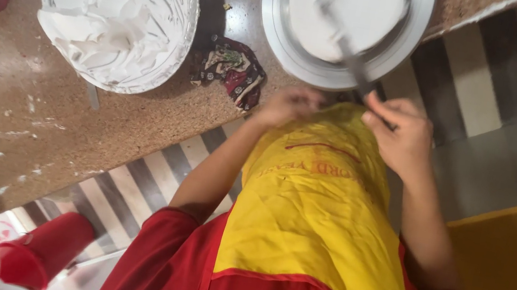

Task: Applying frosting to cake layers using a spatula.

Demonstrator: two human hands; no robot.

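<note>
Right hand, fingers closed on a spatula handle, its blade slanting up and away onto the white-iced cake on its turntable; left hand blurred below the turntable, grip indiscernible; cream bowl left of it.

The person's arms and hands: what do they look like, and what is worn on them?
Both arms are bare from the elbow down, with short red sleeves above. The left hand and the right hand wear no gloves; the picture is too blurred to tell rings or a watch. A yellow apron with red edging covers the red shirt.
</note>
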